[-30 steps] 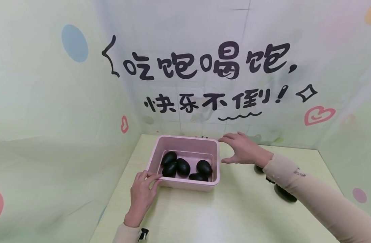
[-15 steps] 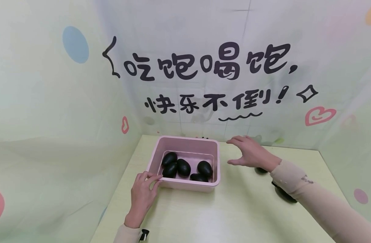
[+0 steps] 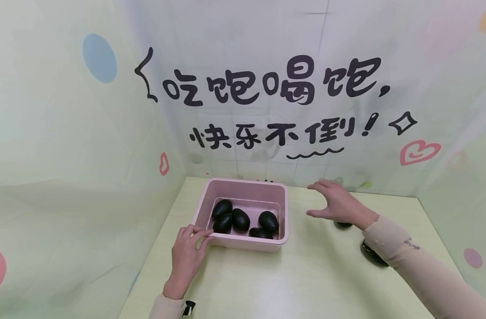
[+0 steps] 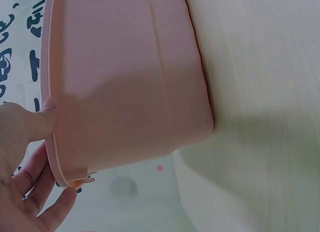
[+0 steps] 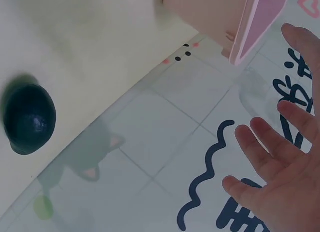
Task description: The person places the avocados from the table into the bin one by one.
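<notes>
Pink bin (image 3: 243, 246), likely stiff, light plastic, should handle best by its rim (image 3: 247, 238); left hand (image 3: 186, 253) pinches there, right hand (image 3: 344, 204) released, fingers parted.

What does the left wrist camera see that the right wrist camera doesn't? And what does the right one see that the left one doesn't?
Only the left wrist view shows the left hand, holding the rim of the pink bin.

Only the right wrist view shows the right hand, fingers spread and holding nothing, a dark oval thing on the table, and a wavy black line on the wall.

Both show part of the pink bin's outside, the table, and the wall with black writing.
</notes>
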Available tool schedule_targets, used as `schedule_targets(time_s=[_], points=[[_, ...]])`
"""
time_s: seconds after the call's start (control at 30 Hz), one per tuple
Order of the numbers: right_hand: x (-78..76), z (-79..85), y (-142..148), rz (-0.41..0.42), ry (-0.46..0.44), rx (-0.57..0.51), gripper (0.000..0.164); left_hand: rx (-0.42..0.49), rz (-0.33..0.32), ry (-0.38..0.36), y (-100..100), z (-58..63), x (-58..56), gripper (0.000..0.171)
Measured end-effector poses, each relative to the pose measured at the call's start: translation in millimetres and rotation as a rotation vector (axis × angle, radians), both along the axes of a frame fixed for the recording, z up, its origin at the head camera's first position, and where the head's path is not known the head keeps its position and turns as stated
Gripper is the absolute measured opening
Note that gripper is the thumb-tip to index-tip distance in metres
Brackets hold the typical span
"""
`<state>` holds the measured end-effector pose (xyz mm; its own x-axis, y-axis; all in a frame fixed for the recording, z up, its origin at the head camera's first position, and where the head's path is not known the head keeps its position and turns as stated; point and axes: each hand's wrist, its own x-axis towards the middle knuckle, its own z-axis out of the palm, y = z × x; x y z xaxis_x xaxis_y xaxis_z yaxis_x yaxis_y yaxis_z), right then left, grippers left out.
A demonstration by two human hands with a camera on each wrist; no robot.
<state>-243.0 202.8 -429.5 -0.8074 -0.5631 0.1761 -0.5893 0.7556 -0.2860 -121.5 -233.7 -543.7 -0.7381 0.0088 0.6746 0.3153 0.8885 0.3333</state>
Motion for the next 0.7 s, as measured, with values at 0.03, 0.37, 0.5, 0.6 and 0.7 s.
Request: schedule_targets(time_s=[0.03,0.37,0.5,0.6,0.7], points=[[0.0,-1.1,2,-0.005,-0.005,-0.006,0.070,0.000,0.001,-0.001,0,0.0,0.0,0.025],[3.2,-10.7,18,-0.054,-0.040,-0.040,0.071,0.001,-0.004,0.001,-1,-0.5,-1.0,0.025],[3.1,-13.4,24,-0.064,-0.043,-0.055,0.071,-0.002,0.000,-0.002,-1,-0.6,-0.9,0.024],[3.6,-14.7,28,-0.074,-0.047,-0.066,0.071,-0.004,0.002,-0.005,-1,-0.2,-0.3,0.024],[4.5,-16.3,32,-0.094,-0.062,-0.073,0.072,-0.006,0.001,-0.002,0,0.4,0.4,0.025]])
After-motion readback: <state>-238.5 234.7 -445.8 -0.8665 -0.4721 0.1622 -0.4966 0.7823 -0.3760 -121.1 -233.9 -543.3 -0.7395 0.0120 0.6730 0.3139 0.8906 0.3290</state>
